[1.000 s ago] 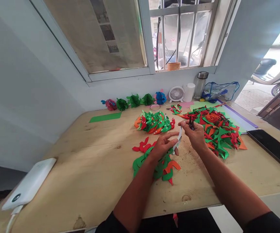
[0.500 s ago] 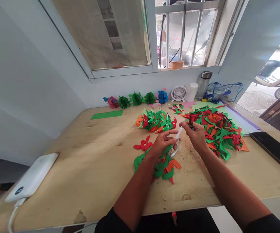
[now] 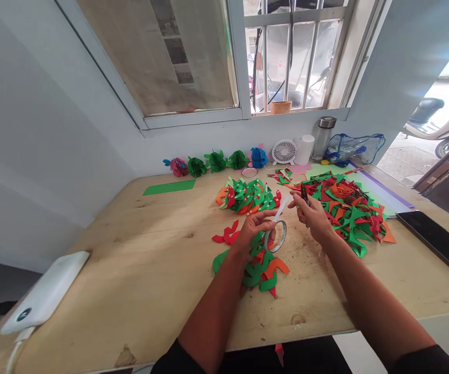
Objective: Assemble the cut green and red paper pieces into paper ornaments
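Note:
My left hand [image 3: 252, 229] is closed on a roll of tape [image 3: 284, 236], seen as a ring tilted towards me. A whitish strip of tape [image 3: 282, 208] sticks up from it towards my right fingers. My right hand [image 3: 314, 217] is closed around a dark tool [image 3: 304, 194] that looks like small scissors, mostly hidden in the palm. Its fingertips are close to the strip's end; whether they touch it I cannot tell. Under my left hand lie loose curved paper cutouts, green [image 3: 252, 275], orange [image 3: 276, 266] and red [image 3: 224, 235].
Cutouts with white patches [image 3: 247, 195] are bunched farther back. Paper scraps [image 3: 351, 205] pile up on the right, beside a phone [image 3: 436, 241]. Folded paper figures [image 3: 217, 161], a small fan [image 3: 284, 152] and a bottle [image 3: 323, 140] line the wall. A white power bank [image 3: 47, 291] lies left.
The tape roll has turned to show its ring face more. My right fingertips have loosened around the strip's end, and the strip now leans slightly more to the right. The view has shifted slightly.

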A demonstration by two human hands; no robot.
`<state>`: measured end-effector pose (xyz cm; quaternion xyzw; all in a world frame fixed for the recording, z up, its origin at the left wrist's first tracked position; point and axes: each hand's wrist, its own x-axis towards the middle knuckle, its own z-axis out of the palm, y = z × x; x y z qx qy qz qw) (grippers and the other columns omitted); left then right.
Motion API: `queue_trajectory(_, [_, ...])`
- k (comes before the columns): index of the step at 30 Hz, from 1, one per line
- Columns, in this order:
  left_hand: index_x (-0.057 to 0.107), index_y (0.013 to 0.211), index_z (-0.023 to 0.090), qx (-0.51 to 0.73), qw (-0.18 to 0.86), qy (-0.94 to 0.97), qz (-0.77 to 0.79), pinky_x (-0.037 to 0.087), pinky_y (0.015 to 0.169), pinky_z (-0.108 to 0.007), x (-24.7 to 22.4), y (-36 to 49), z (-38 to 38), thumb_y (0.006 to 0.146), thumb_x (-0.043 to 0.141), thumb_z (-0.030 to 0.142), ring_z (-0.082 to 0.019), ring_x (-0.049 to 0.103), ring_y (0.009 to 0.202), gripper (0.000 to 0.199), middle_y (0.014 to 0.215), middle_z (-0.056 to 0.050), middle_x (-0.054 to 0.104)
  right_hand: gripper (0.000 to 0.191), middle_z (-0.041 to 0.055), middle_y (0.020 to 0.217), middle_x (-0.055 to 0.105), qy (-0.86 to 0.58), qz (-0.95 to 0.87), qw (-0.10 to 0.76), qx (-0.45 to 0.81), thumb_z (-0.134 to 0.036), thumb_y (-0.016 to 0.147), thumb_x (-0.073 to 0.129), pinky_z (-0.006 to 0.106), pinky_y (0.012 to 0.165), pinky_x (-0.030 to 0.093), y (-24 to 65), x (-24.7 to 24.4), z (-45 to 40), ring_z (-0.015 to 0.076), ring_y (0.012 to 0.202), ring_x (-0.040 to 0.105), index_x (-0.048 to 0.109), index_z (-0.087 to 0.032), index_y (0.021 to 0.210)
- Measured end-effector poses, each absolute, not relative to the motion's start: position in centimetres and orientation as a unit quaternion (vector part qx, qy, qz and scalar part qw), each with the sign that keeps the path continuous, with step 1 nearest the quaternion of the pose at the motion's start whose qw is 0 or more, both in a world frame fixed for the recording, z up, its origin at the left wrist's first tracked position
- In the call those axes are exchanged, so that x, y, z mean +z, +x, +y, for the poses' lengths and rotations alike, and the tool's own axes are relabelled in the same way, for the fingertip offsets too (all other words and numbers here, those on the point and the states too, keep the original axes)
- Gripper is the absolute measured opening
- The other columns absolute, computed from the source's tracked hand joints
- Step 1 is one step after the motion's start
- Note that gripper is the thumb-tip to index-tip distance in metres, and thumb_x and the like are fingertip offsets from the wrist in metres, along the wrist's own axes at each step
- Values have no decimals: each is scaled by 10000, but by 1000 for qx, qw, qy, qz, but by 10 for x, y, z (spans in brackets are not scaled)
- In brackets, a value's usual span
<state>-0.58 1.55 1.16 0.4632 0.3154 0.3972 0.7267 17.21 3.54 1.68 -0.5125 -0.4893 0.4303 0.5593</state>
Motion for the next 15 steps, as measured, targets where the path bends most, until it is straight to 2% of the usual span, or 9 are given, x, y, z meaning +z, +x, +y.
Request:
queue_trajectory(5, [591, 1130, 130, 409, 721, 455, 326, 364, 432, -200, 14, -8, 17, 641, 666, 309, -79, 461, 394, 527, 481, 32, 554, 546, -3, 612, 564, -456, -505, 482, 553, -650, 785, 428, 213, 337, 136, 177, 19, 35, 30, 339, 254, 630, -155, 896])
queue_trajectory(9, [587, 1116, 130, 417, 716, 448, 337, 373, 436, -202, 13, -9, 18, 647, 654, 293, -83, 468, 401, 501, 486, 33, 559, 540, -22, 540, 509, -469, -528, 425, 567, -638, 807, 401, 214, 336, 129, 177, 23, 33, 35, 332, 247, 625, -147, 836])
queue_trajectory(15, [600, 1108, 130, 411, 707, 468, 335, 383, 443, -202, 11, -11, 19, 645, 670, 315, -79, 469, 411, 504, 494, 31, 559, 543, -30, 508, 466, -484, -549, 390, 558, -632, 808, 405, 219, 354, 133, 178, 29, 31, 44, 351, 259, 630, -138, 815])
